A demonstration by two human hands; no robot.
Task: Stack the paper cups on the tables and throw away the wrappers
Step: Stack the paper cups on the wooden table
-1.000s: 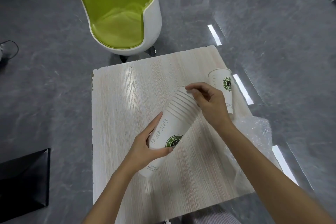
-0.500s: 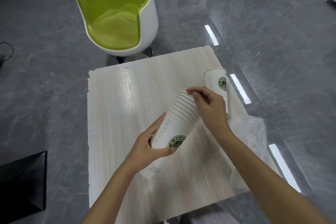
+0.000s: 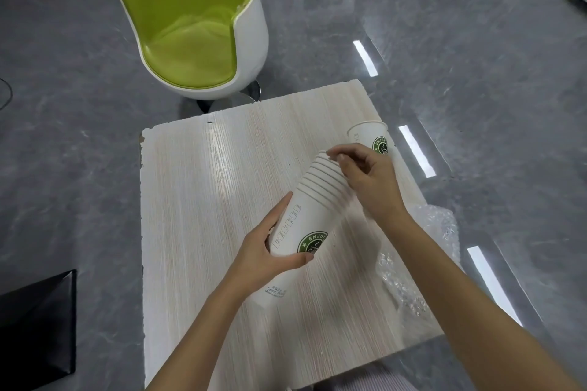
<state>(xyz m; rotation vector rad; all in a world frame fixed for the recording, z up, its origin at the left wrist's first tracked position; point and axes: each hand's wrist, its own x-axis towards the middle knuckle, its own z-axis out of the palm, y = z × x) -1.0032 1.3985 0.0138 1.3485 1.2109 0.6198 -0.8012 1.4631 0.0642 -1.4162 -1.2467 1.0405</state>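
white cups (image 3: 313, 209) (green round logo), pale wood-grain table (image 3: 203, 200), lime-green chair (image 3: 190, 28)

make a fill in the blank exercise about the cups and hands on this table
The left hand grips a tilted stack of paper cups with a ____ logo.
The right hand pinches the stacked ____ at the stack's far end.
Exactly ____ loose cup stands upright on the table.
The clear wrapper lies by the table's ____ edge.
Missing words: green; rims; one; right
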